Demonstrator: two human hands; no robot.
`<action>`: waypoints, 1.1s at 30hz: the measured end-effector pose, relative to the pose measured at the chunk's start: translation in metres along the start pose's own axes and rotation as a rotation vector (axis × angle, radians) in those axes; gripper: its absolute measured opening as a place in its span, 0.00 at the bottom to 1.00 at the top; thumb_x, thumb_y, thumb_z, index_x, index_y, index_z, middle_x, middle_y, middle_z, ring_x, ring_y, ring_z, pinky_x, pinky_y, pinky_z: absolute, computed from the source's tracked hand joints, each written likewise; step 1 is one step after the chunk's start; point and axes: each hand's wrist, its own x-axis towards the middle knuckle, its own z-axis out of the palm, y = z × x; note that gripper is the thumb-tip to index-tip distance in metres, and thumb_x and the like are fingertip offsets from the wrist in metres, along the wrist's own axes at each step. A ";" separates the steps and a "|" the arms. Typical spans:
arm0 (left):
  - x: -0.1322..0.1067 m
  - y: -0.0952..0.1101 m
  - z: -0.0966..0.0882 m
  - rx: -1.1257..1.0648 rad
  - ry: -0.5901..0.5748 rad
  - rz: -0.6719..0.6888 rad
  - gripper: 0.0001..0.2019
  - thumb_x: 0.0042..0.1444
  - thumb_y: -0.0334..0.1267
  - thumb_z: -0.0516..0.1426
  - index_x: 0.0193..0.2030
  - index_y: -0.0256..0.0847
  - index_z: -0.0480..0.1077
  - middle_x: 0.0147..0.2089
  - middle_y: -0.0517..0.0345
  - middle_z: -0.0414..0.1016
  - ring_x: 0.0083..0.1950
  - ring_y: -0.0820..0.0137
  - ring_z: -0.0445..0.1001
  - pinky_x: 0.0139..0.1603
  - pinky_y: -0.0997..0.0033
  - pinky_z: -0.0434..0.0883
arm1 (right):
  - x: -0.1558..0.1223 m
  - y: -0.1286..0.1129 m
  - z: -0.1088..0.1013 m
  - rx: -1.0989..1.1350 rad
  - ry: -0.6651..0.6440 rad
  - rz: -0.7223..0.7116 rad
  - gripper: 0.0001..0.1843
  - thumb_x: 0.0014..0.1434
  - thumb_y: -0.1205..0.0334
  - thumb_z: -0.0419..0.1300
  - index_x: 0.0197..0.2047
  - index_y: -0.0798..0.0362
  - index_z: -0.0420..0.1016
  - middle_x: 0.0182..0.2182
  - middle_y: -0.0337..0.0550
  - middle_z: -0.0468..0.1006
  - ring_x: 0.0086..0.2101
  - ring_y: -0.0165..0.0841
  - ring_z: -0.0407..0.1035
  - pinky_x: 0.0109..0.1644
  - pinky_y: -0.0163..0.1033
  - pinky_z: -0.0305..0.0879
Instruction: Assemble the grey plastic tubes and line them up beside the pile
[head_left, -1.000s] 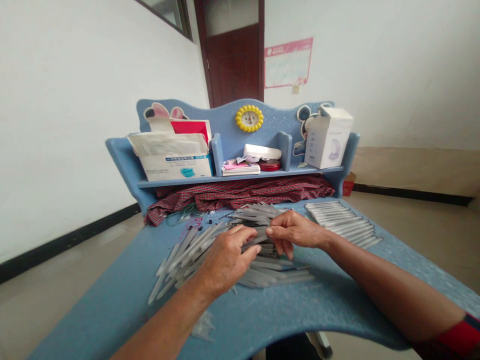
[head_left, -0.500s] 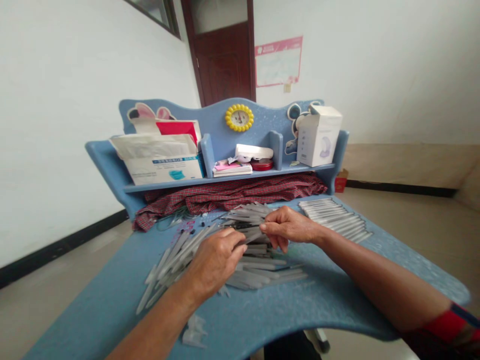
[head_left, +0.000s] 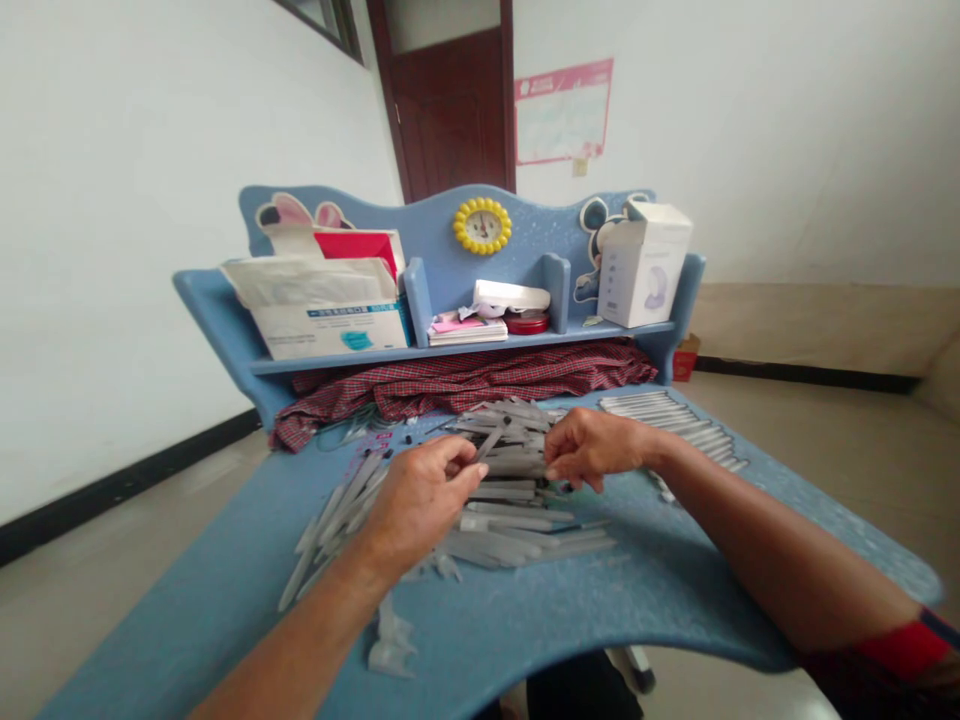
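My left hand (head_left: 427, 490) pinches a grey translucent pen barrel (head_left: 493, 438), which tilts up to the right over a pile of similar barrels (head_left: 510, 545). My right hand (head_left: 589, 448) is curled at the right side of that pile, thumb and fingers together. Whatever it grips, if anything, is hidden; a small dark piece (head_left: 566, 487) shows just below its fingertips. More barrels (head_left: 337, 515) lie in a bundle left of my left hand. Beyond my right wrist a row of clear pens (head_left: 671, 425) lies side by side.
The blue desk (head_left: 600, 590) has a curved front edge. Small clear plastic clips (head_left: 391, 640) lie near it. Behind the pile, a checked red cloth (head_left: 465, 380) is bunched under a shelf holding a mask box (head_left: 330, 325) and a white carton (head_left: 645, 268).
The two hands have drawn apart, my right one shifting slightly right. A barrel now stands out tilted from my left hand. The whole view has tipped down a little.
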 end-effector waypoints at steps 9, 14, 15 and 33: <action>0.003 0.003 -0.003 -0.411 0.042 -0.256 0.08 0.45 0.42 0.58 0.27 0.38 0.68 0.20 0.65 0.67 0.19 0.77 0.64 0.20 0.79 0.61 | 0.005 0.002 0.011 -0.092 -0.129 0.016 0.04 0.50 0.65 0.56 0.30 0.56 0.71 0.16 0.32 0.68 0.14 0.22 0.61 0.16 0.26 0.53; 0.004 -0.002 0.000 -0.501 0.083 -0.273 0.08 0.45 0.40 0.57 0.26 0.37 0.66 0.21 0.64 0.69 0.20 0.76 0.66 0.21 0.78 0.63 | 0.011 -0.008 0.041 -0.350 0.153 -0.259 0.07 0.53 0.62 0.56 0.32 0.55 0.73 0.18 0.34 0.68 0.19 0.23 0.59 0.22 0.29 0.51; 0.004 -0.004 0.001 -0.507 0.089 -0.270 0.08 0.45 0.40 0.57 0.26 0.37 0.66 0.21 0.64 0.69 0.21 0.76 0.66 0.21 0.78 0.64 | 0.012 -0.011 0.048 -0.448 0.221 -0.292 0.08 0.54 0.60 0.56 0.32 0.54 0.74 0.19 0.35 0.70 0.20 0.24 0.60 0.24 0.30 0.50; 0.003 -0.006 0.001 -0.548 0.185 -0.235 0.06 0.44 0.37 0.58 0.23 0.38 0.66 0.20 0.64 0.68 0.21 0.75 0.66 0.22 0.76 0.64 | 0.032 -0.029 0.095 -1.068 0.348 -0.470 0.11 0.59 0.64 0.48 0.28 0.56 0.67 0.21 0.41 0.75 0.17 0.27 0.62 0.23 0.38 0.37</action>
